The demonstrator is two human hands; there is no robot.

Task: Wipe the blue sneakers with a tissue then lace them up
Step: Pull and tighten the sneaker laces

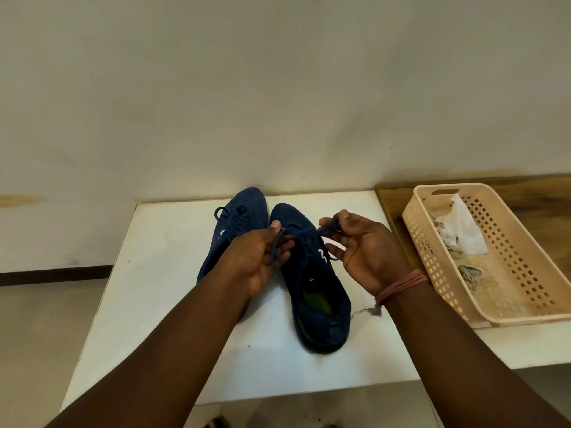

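Pale wall and floor frame a white desk (160,304) where two blue sneakers sit side by side, toes pointing away from the person. At the right, on a wooden surface (525,193), a beige basket (506,307) holds crumpled tissue (460,233), some of it soiled, so the wiping looks finished.

Lacing is the step in hand. The left sneaker (238,223) already shows a tied bow near its tongue. The right sneaker (312,291), nearer the middle of the desk, is being tied: its lace (304,232) stretches taut between both hands above the eyelets. The left hand (256,261) pinches one end with a narrow grip, thumb on top and the loose tail running down past the fingers. The right hand (361,245) holds the other end between thumb and curled fingers, also a narrow grip. A red thread band (401,284) circles the right wrist.

Whether a first knot is already set under the taut lace cannot be told. The next move probably calls for forming loops, crossing them and pulling evenly so the bow seats over the tongue without slackening the crossings below.

A small white mark shows on each sneaker's side, too small to read as a brand. A green insole is visible inside the right sneaker; no writing there is legible.
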